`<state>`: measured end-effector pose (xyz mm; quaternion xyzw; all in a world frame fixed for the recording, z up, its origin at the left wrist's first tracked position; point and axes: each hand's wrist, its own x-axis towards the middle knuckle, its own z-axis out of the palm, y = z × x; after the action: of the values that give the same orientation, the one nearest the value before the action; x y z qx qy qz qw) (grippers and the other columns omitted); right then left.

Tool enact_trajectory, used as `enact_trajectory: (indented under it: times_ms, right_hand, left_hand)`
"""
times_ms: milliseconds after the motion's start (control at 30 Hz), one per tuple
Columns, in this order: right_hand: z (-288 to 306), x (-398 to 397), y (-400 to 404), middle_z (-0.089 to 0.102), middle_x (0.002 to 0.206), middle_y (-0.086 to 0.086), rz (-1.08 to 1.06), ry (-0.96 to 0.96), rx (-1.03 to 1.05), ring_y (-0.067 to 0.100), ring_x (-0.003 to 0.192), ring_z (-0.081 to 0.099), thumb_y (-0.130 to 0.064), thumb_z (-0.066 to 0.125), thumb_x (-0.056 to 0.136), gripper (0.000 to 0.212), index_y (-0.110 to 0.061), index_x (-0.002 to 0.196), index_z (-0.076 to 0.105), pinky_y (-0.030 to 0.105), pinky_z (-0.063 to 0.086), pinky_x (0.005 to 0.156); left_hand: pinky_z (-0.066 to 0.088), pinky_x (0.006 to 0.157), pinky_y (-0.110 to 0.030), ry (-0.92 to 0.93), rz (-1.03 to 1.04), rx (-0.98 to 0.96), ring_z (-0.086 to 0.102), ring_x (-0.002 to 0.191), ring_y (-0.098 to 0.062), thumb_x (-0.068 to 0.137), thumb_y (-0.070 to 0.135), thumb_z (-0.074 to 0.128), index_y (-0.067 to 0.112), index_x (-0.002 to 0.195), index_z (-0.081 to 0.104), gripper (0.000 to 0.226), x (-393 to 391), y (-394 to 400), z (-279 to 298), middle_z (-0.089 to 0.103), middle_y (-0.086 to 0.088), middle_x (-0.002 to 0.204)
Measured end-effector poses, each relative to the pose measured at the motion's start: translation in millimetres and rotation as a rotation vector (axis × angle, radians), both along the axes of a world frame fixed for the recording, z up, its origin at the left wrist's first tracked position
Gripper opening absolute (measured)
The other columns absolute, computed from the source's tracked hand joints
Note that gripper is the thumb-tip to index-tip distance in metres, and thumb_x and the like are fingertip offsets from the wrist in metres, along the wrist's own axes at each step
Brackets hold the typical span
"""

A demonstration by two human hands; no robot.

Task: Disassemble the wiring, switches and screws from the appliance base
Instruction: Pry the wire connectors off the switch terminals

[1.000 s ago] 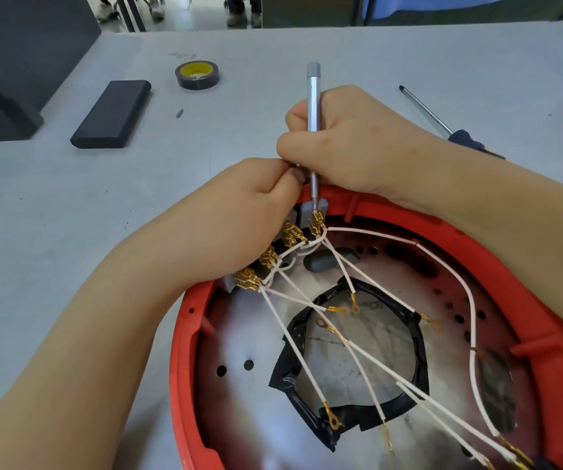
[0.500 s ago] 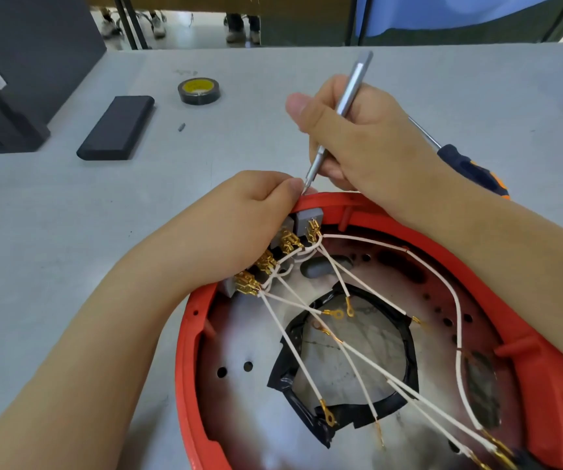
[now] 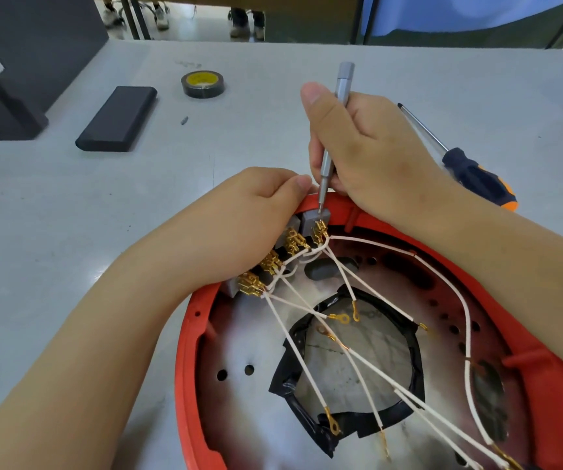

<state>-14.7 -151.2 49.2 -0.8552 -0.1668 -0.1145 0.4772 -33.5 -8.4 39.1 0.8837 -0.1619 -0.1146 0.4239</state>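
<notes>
The right hand grips a slim screwdriver near-upright, tip on the end switch (left hand grips the switch row directly beside it).

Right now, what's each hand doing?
Left hand: gripping the switch row at the red base rim.
Right hand: holding the silver screwdriver.
</notes>
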Motion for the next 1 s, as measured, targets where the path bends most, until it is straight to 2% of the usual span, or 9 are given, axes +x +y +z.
enact_trajectory:
  times_ms: [200, 400, 467, 567, 733, 867, 933, 967, 1000]
  right_hand:
    - [-2, 1, 1, 0.047, 0.041, -0.014, 0.022, -0.004, -0.060, 0.000, 0.046, 0.050, -0.030, 0.035, 0.104, 0.054, -0.016, 0.054, 0.052, 0.010, 0.037, 0.054]
    - [-1, 4, 4, 0.046, 0.042, -0.008, 0.004, 0.027, -0.095, -0.001, 0.046, 0.049, -0.029, 0.036, 0.103, 0.055, -0.017, 0.052, 0.051, 0.008, 0.036, 0.055]
    - [-1, 6, 6, 0.047, 0.037, -0.013, -0.010, 0.075, -0.098, -0.003, 0.044, 0.048, -0.029, 0.037, 0.103, 0.055, -0.017, 0.050, 0.051, 0.006, 0.035, 0.053]
    - [-2, 9, 7, 0.045, 0.034, -0.014, -0.031, 0.138, -0.095, -0.004, 0.040, 0.046, -0.028, 0.040, 0.101, 0.055, -0.016, 0.049, 0.052, 0.005, 0.034, 0.049]
    - [0, 11, 7, 0.046, 0.036, -0.012, -0.033, 0.192, -0.093, -0.002, 0.040, 0.045, -0.028, 0.041, 0.099, 0.054, -0.016, 0.048, 0.052, 0.005, 0.034, 0.045]
    - [-1, 12, 8, 0.045, 0.036, -0.010, -0.024, 0.211, -0.143, 0.001, 0.039, 0.042, -0.030, 0.042, 0.098, 0.052, -0.015, 0.048, 0.049, 0.010, 0.033, 0.042]
    - [-2, 10, 9, 0.043, 0.034, -0.010, -0.009, 0.200, -0.193, 0.004, 0.037, 0.039, -0.031, 0.042, 0.098, 0.052, -0.015, 0.049, 0.044, 0.015, 0.030, 0.040]
    - [-3, 9, 9, 0.043, 0.034, -0.011, -0.003, 0.191, -0.192, 0.005, 0.037, 0.039, -0.031, 0.041, 0.099, 0.052, -0.014, 0.050, 0.044, 0.016, 0.030, 0.041]
    - [-2, 8, 8, 0.043, 0.033, -0.011, 0.003, 0.188, -0.168, 0.004, 0.037, 0.040, -0.030, 0.041, 0.099, 0.052, -0.013, 0.050, 0.046, 0.014, 0.031, 0.042]
  left_hand:
    - [0.043, 0.074, -0.033, 0.004, -0.006, 0.011, 0.063, 0.091, -0.032, 0.101, 0.040, 0.033, 0.017, 0.100, 0.067, 0.042, -1, -1, 0, 0.070, -0.018, 0.098]
    - [0.042, 0.072, -0.031, -0.011, -0.002, 0.035, 0.063, 0.090, -0.031, 0.102, 0.037, 0.033, 0.013, 0.103, 0.065, 0.040, 0, -1, -1, 0.069, -0.019, 0.099]
    - [0.042, 0.070, -0.030, -0.017, 0.005, 0.035, 0.062, 0.085, -0.027, 0.102, 0.036, 0.033, 0.012, 0.104, 0.064, 0.040, 0, -1, -1, 0.069, -0.019, 0.097]
    - [0.041, 0.064, -0.023, -0.061, 0.013, 0.048, 0.058, 0.069, -0.014, 0.102, 0.034, 0.032, 0.013, 0.102, 0.063, 0.038, 1, -1, -2, 0.067, -0.011, 0.082]
    - [0.040, 0.062, -0.017, -0.084, 0.023, 0.054, 0.048, 0.057, -0.007, 0.103, 0.031, 0.031, 0.013, 0.099, 0.062, 0.036, 3, -3, -2, 0.059, -0.006, 0.072]
    - [0.041, 0.059, -0.023, -0.059, 0.031, 0.032, 0.054, 0.061, -0.016, 0.102, 0.031, 0.033, 0.012, 0.102, 0.064, 0.036, 3, -3, -3, 0.067, -0.010, 0.080]
    - [0.040, 0.048, -0.021, -0.034, 0.033, 0.021, 0.052, 0.051, -0.014, 0.102, 0.030, 0.034, 0.011, 0.102, 0.065, 0.037, 5, -2, -3, 0.064, -0.006, 0.066]
    - [0.041, 0.049, -0.021, -0.031, 0.029, 0.022, 0.053, 0.052, -0.015, 0.102, 0.031, 0.033, 0.010, 0.102, 0.065, 0.037, 5, -2, -3, 0.065, -0.008, 0.067]
    - [0.044, 0.055, -0.025, -0.032, 0.018, 0.024, 0.058, 0.060, -0.020, 0.102, 0.032, 0.033, 0.011, 0.102, 0.065, 0.038, 5, -2, -3, 0.068, -0.013, 0.076]
